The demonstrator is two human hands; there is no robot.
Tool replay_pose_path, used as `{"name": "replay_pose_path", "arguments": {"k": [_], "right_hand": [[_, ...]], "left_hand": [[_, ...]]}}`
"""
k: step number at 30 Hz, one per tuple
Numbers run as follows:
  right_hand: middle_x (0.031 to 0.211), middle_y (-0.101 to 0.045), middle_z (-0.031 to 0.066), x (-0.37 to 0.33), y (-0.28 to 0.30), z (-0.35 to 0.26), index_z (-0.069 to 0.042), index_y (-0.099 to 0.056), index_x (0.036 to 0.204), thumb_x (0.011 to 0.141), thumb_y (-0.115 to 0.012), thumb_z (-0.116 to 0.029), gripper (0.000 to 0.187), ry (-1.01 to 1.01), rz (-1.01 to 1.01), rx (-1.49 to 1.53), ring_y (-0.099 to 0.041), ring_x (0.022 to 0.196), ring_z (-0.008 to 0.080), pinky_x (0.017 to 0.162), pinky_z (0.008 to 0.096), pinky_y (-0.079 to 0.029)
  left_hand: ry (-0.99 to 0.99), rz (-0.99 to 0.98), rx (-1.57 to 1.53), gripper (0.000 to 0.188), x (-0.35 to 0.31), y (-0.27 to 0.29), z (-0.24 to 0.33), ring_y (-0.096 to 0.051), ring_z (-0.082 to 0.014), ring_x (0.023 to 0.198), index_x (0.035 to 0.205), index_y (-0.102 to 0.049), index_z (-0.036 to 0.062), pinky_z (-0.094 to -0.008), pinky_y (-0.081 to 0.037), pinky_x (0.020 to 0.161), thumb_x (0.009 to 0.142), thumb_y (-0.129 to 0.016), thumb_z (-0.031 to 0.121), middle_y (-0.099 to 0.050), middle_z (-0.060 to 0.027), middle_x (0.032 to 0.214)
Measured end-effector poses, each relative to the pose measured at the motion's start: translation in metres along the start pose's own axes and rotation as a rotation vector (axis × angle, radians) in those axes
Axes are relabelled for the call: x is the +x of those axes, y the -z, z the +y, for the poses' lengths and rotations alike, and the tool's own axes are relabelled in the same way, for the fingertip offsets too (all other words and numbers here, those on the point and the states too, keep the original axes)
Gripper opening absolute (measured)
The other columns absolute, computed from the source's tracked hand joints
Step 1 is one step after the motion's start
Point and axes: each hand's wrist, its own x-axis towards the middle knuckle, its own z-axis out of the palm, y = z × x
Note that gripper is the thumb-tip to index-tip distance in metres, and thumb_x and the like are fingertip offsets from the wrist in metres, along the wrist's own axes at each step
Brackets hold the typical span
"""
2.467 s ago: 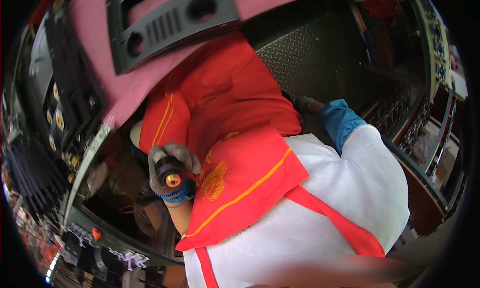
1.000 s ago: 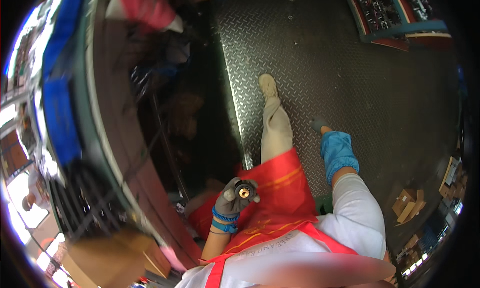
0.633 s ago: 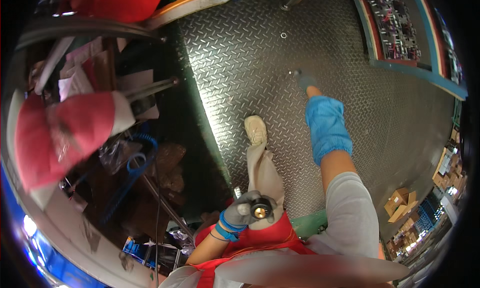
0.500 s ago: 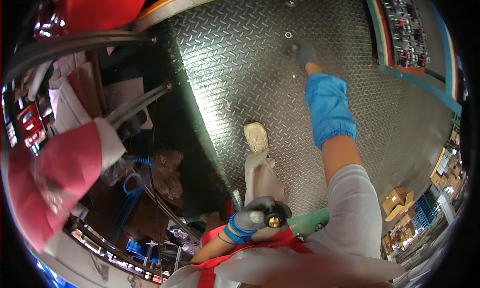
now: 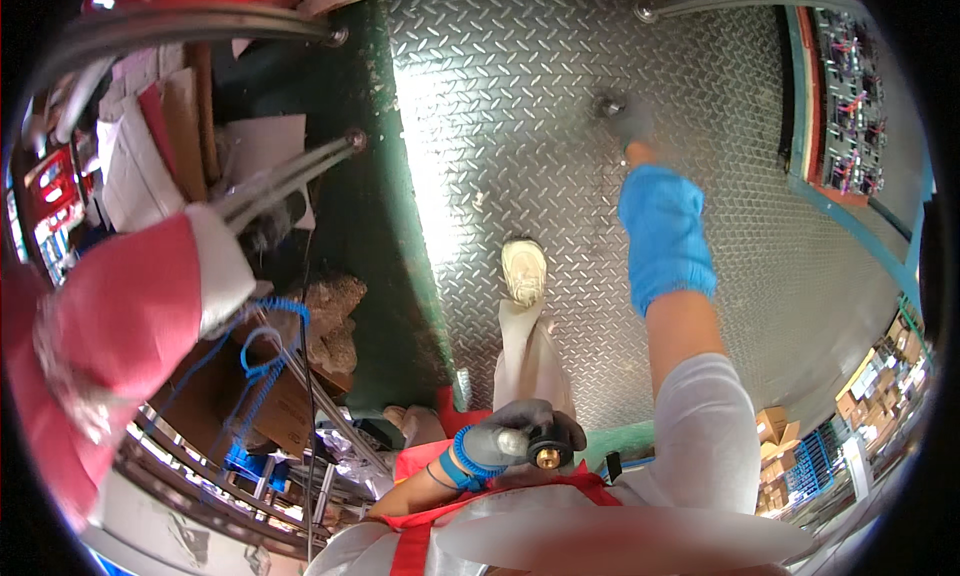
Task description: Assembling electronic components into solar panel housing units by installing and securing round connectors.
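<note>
Head view: a silvery tread-plate floor [image 5: 560,196] fills the middle, bordered on its left by a dark green strip [image 5: 418,301], with cardboard sheets [image 5: 186,126] beyond it. The left hand [image 5: 512,438], in a grey glove, is closed around a black round piece [image 5: 549,442] with a brass-coloured centre, in front of the red apron [image 5: 424,460]. The right hand [image 5: 628,124], also gloved, is stretched well away over the plate, past a blue sleeve cover [image 5: 665,236]; it is blurred, so whether it is open or gripping anything I cannot tell. A pink padded edge [image 5: 140,316] bounds the left side, and a rack of small parts [image 5: 850,106] the right. Plate extends between strip and rack, around the right hand and a beige shoe [image 5: 524,268].
</note>
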Motion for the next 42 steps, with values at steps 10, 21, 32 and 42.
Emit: {"name": "replay_pose_path", "arguments": {"k": [10, 21, 32, 42], "right_hand": [[0.106, -0.066, 0.0201, -0.491, 0.05, 0.008, -0.002, -0.062, 0.116, 0.085, -0.062, -0.023, 0.038, 0.13, -0.264, 0.113, -0.065, 0.095, 0.031, 0.082, 0.0398, -0.05], [0.109, -0.068, 0.0141, -0.717, 0.153, -0.088, -0.003, -0.063, 0.121, 0.089, -0.062, -0.011, 0.033, 0.489, -0.293, 0.783, -0.063, 0.103, 0.0194, 0.088, 0.0322, -0.049], [0.095, -0.065, 0.0092, -0.957, 0.268, -0.221, -0.003, -0.069, 0.105, 0.083, -0.07, -0.01, 0.024, 1.509, -0.548, 0.529, -0.064, 0.087, 0.0225, 0.078, 0.0318, -0.051], [0.106, -0.066, 0.0051, -1.115, 0.228, -0.259, -0.011, -0.064, 0.097, 0.067, -0.081, -0.02, 0.035, 2.226, -0.306, 0.273, -0.064, 0.095, 0.0249, 0.088, 0.0408, -0.052]], "left_hand": [[-0.254, -0.199, 0.177, 0.045, -0.172, -0.011, -0.095, -0.062, -0.041, 0.093, 0.115, -0.057, 0.0072, -0.0467, -0.051, 0.082, 0.081, -0.072, 0.034, -0.055, -0.0298, 0.109], [-0.632, -0.206, 0.345, 0.044, -0.409, 0.017, -0.299, -0.066, -0.0352, 0.099, 0.118, -0.055, 0.0002, -0.0439, -0.053, 0.091, 0.088, -0.067, 0.03, -0.054, -0.0261, 0.127], [-1.185, -0.375, 0.217, 0.048, -0.546, 0.138, -0.421, -0.061, -0.0341, 0.11, 0.132, -0.043, -0.0062, -0.0453, -0.052, 0.096, 0.099, -0.05, 0.028, -0.053, -0.0233, 0.127], [-1.268, -0.38, 0.239, 0.036, -0.628, 0.171, -0.468, -0.058, -0.0182, 0.103, 0.115, -0.053, 0.003, -0.0353, -0.048, 0.092, 0.099, -0.05, 0.035, -0.059, -0.0083, 0.114]]}}
